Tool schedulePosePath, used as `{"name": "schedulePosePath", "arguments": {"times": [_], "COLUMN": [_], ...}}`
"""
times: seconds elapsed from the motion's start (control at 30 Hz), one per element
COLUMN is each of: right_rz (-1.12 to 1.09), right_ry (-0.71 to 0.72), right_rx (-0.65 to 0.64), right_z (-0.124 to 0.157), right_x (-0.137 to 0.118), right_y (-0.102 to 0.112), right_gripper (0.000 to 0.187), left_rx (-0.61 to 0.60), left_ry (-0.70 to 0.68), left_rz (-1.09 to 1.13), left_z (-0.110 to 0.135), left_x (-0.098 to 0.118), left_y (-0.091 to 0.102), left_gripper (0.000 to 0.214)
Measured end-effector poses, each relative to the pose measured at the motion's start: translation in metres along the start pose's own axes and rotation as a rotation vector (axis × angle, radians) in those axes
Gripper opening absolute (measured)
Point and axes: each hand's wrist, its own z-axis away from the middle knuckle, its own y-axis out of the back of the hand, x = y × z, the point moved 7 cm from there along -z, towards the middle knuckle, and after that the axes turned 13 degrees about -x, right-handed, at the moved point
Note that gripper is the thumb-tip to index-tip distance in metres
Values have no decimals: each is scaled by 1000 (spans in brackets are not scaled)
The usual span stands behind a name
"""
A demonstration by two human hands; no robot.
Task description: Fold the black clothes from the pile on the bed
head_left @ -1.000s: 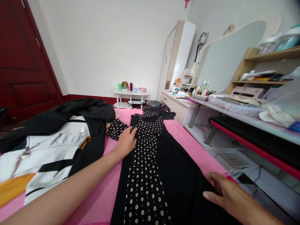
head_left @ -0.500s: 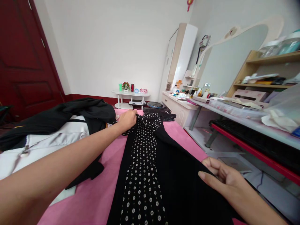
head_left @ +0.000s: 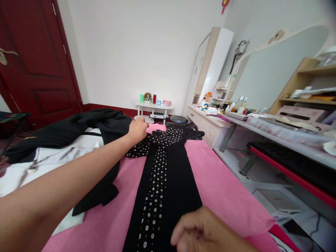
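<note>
A long black dress (head_left: 181, 168) lies stretched out on the pink bed cover (head_left: 217, 182). White dots pattern its middle strip, yoke and sleeve. My left hand (head_left: 138, 129) is closed on the dotted cloth at the dress's far left shoulder, its fingertips partly hidden. Low in the view, my right hand (head_left: 203, 229) is over the right side of the dress, near its edge. Its fingers are curled and slightly blurred, and what they hold, if anything, is hidden.
A black garment (head_left: 86, 122) and a white one with a zip (head_left: 57, 164) lie heaped at the left. Dark clothing (head_left: 195, 133) lies beyond the dress. A cluttered dressing table (head_left: 283, 133) with a mirror (head_left: 280, 63) runs along the right. A small white table (head_left: 154, 106) stands by the wall.
My right hand has moved left and nearer, bringing the black side panel inward, so the dotted strip shows narrower. My left hand stays at the shoulder. The view has turned slightly left.
</note>
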Motion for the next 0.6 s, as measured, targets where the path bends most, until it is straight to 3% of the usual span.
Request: {"name": "schedulePosePath", "arguments": {"times": [0.07,0.2,0.3,0.43,0.6], "right_rz": [84,342,607,889,979], "right_ry": [45,174,206,52,-312], "right_rx": [192,681,861,807,626], "right_z": [-12,-41,-72,-124,-177], "right_x": [0,4,13,32,54], "right_y": [42,146,200,239,276], "right_gripper": [46,26,31,52,61], "left_rx": [8,4,-57,-196,-213], "left_ry": [-117,-437,-501,-390,-363], "left_rz": [78,216,246,337,401], "left_z": [7,34,53,61,59], "left_x": [23,92,123,126,122], "left_y": [-11,-36,-66,-102,-107], "left_gripper": [30,32,49,54,53]}}
